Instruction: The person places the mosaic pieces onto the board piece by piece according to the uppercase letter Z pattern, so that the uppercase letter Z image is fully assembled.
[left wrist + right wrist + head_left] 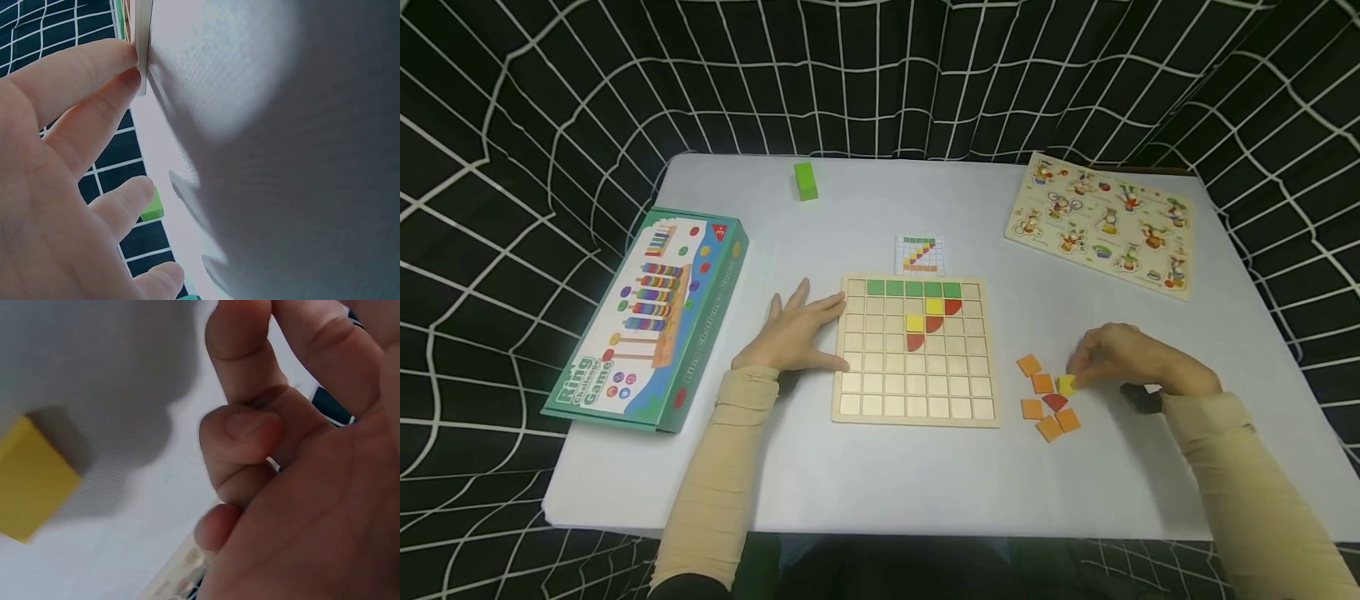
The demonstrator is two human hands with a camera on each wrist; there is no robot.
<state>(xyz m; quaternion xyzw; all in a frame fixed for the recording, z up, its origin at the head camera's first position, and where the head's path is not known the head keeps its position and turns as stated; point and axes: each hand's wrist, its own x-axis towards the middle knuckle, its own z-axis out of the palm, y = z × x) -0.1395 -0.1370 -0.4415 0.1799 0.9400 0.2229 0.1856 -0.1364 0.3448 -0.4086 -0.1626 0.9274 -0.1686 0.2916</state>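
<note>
My left hand (pixel 793 329), fingers spread, touches the left edge of a wooden grid board (pixel 880 425); the left wrist view shows two fingertips against the board's edge (pixel 143 50). Green squares (pixel 913 288) line the board's top row. Below them, yellow squares (pixel 914 323) and red quarter-round tiles (pixel 934 324) step down leftward. My right hand (pixel 1120 354) hovers with bent fingers beside a loose yellow tile (pixel 1066 384). In the right wrist view this yellow tile (pixel 37 481) lies apart from the visible fingers. Several orange squares (pixel 1048 428) and a red quarter-round piece (pixel 1055 402) lie nearby.
A small pattern card (pixel 919 255) lies just behind the board. A green game box (pixel 647 325) sits at the left, a green block (pixel 806 181) at the back, and a wooden picture puzzle (pixel 1101 221) at the back right. Netted black cloth (pixel 880 83) surrounds the table.
</note>
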